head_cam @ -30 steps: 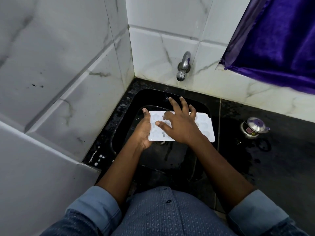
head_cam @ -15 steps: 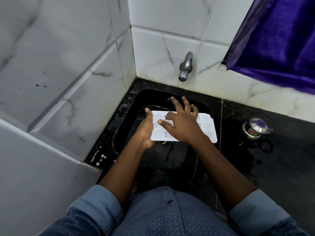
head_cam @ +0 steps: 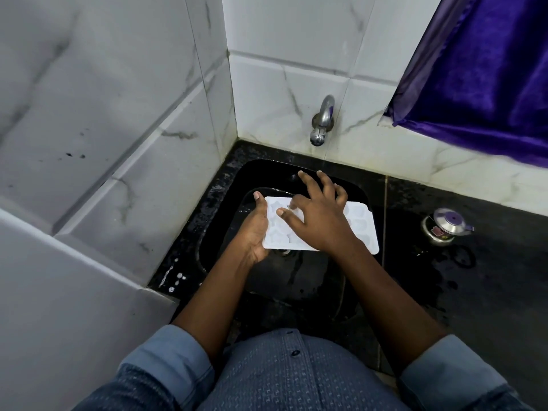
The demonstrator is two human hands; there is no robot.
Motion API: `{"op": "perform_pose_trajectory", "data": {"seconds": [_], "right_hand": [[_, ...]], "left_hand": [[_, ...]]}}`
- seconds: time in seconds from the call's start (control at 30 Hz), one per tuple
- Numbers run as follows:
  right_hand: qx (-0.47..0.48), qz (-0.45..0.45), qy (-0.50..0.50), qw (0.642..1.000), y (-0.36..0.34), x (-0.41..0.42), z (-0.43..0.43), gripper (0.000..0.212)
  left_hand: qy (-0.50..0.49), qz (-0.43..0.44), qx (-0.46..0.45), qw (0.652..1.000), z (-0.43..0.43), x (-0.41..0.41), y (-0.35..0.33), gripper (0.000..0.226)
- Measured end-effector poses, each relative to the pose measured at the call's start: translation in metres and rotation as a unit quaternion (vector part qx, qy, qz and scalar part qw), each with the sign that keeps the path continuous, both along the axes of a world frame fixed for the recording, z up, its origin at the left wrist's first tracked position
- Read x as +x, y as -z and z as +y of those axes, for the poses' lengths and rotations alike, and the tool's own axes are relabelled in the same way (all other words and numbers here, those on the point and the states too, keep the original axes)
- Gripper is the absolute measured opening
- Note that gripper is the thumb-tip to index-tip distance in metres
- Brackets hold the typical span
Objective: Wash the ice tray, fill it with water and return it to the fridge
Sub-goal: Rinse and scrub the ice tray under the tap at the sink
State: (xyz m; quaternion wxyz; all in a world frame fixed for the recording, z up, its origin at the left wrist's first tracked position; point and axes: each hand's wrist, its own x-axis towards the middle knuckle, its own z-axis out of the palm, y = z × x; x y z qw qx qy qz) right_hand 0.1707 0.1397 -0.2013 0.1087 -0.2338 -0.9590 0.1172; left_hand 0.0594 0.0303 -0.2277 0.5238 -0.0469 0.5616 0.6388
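Head | left hand [head_cam: 253, 232] grips white moulded ice tray [head_cam: 362, 229] | right hand [head_cam: 321, 218] atop

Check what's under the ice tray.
Black sink basin, its drain peeking out at the near edge of the ice tray. Left hand grips the left end; fingers beneath are hidden.

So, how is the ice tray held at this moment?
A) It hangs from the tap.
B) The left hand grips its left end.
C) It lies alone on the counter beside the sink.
B: the left hand grips the left end of the ice tray over the sink, and the right hand lies spread on top.
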Motion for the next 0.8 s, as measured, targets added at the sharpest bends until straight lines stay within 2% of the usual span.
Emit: {"op": "perform_pose_trajectory", "data": {"seconds": [0.1,0.23,0.37,0.53,0.67,0.8], "right_hand": [[0.017,-0.04,-0.001,0.999,0.002,0.0,0.001,0.063],[-0.002,0.026,0.004,1.0,-0.001,0.002,0.0,0.054],[0.006,-0.06,-0.003,0.998,-0.004,0.001,0.001,0.059],[-0.01,-0.01,-0.005,1.0,-0.003,0.003,0.001,0.05],[-0.015,-0.064,0.004,0.998,-0.006,0.002,0.0,0.066],[-0.015,-0.002,-0.007,1.0,-0.006,0.004,-0.002,0.057]], "left_hand": [[0.012,0.005,0.003,1.0,0.002,0.0,-0.002,0.098],[0.005,0.003,0.006,1.0,0.001,0.0,-0.001,0.098],[0.012,0.002,0.007,1.0,0.003,-0.002,0.003,0.101],[0.003,0.002,0.008,1.0,0.003,-0.001,0.008,0.102],[0.002,-0.007,0.01,1.0,0.003,-0.002,0.009,0.104],[0.005,-0.007,0.02,1.0,0.0,0.0,0.012,0.106]]}}
